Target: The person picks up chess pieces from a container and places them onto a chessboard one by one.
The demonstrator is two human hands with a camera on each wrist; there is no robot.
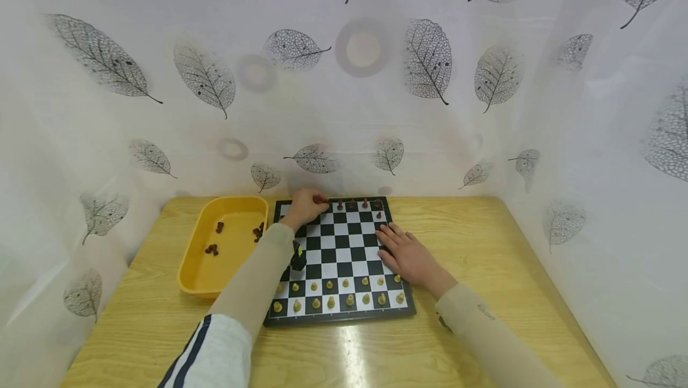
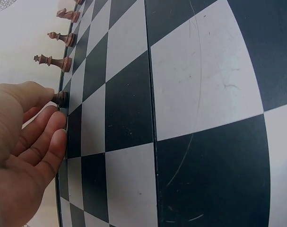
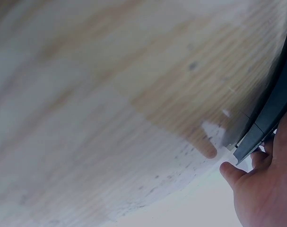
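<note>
At the far edge of the black-and-white chessboard [image 1: 344,317], my left hand [image 1: 303,206] pinches a dark brown chess piece [image 2: 62,99] between thumb and fingers. The fingers hide its top, and its base is at the back row. Beside it in the left wrist view stand a brown king [image 2: 52,61], a bishop [image 2: 62,38] and a knight [image 2: 67,15]. My right hand [image 1: 411,255] rests with extended fingers on the board's right edge. One brown pawn [image 1: 378,215] stands in front of the back row's right end.
Left of the board is a yellow tray [image 1: 188,280] with several brown pieces [image 1: 212,249] lying in it. Two rows of cream-yellow pieces [image 1: 331,301] stand along the board's near side. A leaf-patterned curtain [image 1: 365,107] hangs behind the wooden table [image 1: 457,221].
</note>
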